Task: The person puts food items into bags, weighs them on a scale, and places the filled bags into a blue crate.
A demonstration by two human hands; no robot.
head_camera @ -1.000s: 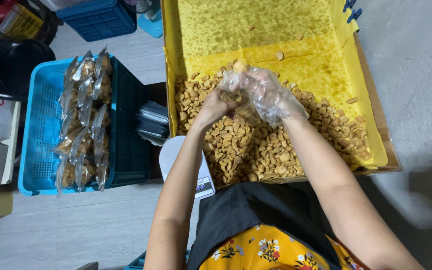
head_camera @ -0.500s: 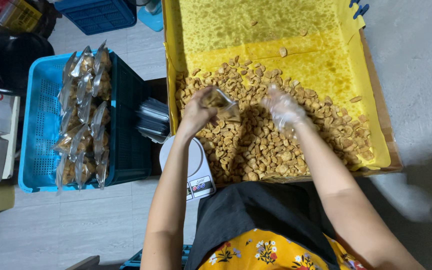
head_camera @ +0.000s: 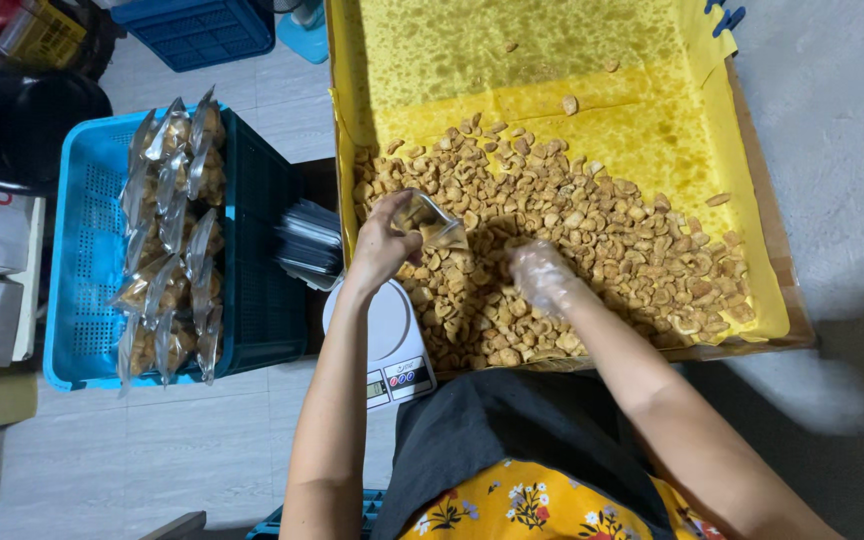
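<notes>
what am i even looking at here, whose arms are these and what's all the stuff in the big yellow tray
You are looking down through one camera worn on a person's head, so the two bare arms are that person's own. No machine is involved. The left hand holds a small clear bag open over a heap of golden snack pieces. The right hand, in a thin clear plastic glove, is down among the pieces. They lie in a wide tray lined with yellow paper. Beside the person's left arm is a small white kitchen scale, a stack of empty bags, and a blue crate with filled bags laid in it.
</notes>
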